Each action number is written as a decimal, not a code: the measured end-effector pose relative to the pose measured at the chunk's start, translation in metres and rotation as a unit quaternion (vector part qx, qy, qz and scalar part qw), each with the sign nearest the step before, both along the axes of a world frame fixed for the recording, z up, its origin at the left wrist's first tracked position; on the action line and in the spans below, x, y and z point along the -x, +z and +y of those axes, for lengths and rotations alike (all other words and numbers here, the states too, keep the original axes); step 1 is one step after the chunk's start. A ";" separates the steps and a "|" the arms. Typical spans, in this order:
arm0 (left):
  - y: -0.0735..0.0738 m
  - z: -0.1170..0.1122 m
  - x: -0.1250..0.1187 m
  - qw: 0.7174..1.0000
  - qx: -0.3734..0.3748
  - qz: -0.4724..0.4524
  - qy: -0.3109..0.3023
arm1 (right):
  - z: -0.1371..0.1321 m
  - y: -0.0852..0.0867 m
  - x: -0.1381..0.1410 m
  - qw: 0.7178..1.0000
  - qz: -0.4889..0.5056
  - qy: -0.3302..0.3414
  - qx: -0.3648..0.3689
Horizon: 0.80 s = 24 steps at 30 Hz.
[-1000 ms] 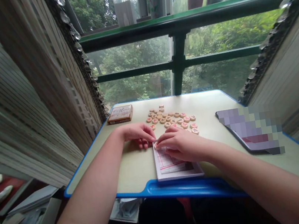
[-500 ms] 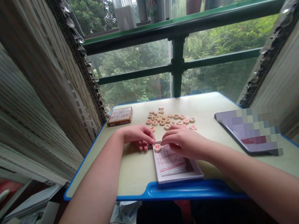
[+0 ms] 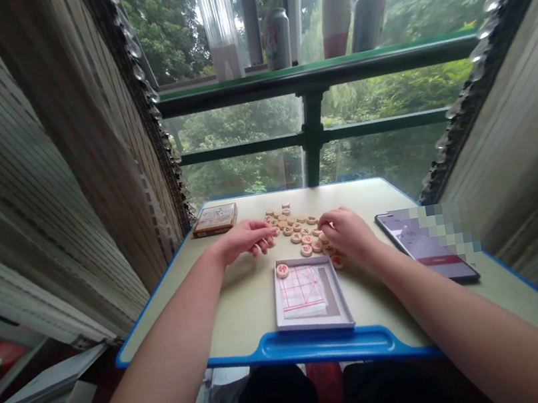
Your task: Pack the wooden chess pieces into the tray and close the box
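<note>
Several round wooden xiangqi pieces [image 3: 306, 230] with red or dark characters lie loosely grouped on the table. My left hand [image 3: 247, 238] is at their left edge, thumb and forefinger brought together; whether a piece is between them is hard to see. Over the right side of the group, my right hand [image 3: 347, 231] has its fingers curled down among the pieces, and its fingertips are partly hidden. Nearer me is an open white box [image 3: 279, 308] holding a folded paper board [image 3: 302, 291] with red lines. One red-lettered xiangqi piece [image 3: 283, 271] rests in the box's far left corner.
A flat patterned box [image 3: 215, 220] lies at the table's far left. A tablet-like device [image 3: 428, 248], partly blurred out, is on the right. The table [image 3: 232, 328] has a blue rim with a molded groove in front. Cans [image 3: 278, 38] stand on the window ledge.
My right hand has moved from over the white box, away and to the right, onto the pieces. Several pieces now sit nearer the box's right far corner. My left hand has lifted off the box edge.
</note>
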<state>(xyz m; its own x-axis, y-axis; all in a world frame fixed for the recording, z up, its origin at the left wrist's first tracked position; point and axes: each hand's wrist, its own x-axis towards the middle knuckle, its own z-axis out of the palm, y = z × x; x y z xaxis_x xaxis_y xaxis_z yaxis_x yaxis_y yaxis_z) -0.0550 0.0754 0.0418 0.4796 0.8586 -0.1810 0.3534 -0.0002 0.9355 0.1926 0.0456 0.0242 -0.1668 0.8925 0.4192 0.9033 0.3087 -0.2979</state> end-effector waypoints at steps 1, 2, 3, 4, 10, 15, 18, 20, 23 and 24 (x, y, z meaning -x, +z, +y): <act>-0.001 0.001 -0.001 0.999 -0.036 -0.012 0.032 | 0.000 0.000 -0.001 1.000 0.004 -0.004 0.004; -0.002 0.003 -0.001 0.995 -0.079 -0.015 0.064 | 0.001 0.000 -0.001 1.000 0.006 -0.008 0.006; -0.004 0.005 -0.002 0.988 -0.130 -0.001 0.090 | 0.001 0.000 -0.001 1.000 0.006 -0.011 0.010; -0.008 0.007 -0.002 0.974 -0.195 0.031 0.114 | 0.002 0.000 -0.001 1.000 0.001 -0.014 0.014; -0.030 0.010 -0.011 0.892 -0.359 0.257 0.100 | 0.008 -0.007 -0.003 0.996 -0.028 -0.083 0.031; -0.033 0.007 -0.016 0.862 -0.332 0.376 0.076 | 0.012 -0.009 -0.006 0.980 -0.015 -0.160 0.115; -0.032 0.008 -0.014 0.848 -0.326 0.409 0.085 | 0.012 -0.008 -0.008 0.969 0.001 -0.196 0.151; -0.031 0.010 -0.011 0.843 -0.316 0.424 0.098 | 0.013 -0.007 -0.010 0.966 0.007 -0.201 0.164; -0.031 0.011 -0.008 0.846 -0.288 0.436 0.108 | 0.014 -0.006 -0.014 0.967 0.021 -0.193 0.163; -0.031 0.012 -0.008 0.849 -0.277 0.437 0.111 | 0.015 -0.005 -0.015 0.972 0.025 -0.182 0.149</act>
<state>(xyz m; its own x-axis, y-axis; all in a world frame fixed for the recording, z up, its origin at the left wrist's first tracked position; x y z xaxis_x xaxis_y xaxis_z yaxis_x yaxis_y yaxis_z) -0.0474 0.0871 0.0104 0.1854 0.9797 0.0761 0.9609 -0.1970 0.1944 0.2074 0.0602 0.0190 0.1967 0.9714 0.1327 0.9189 -0.1354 -0.3706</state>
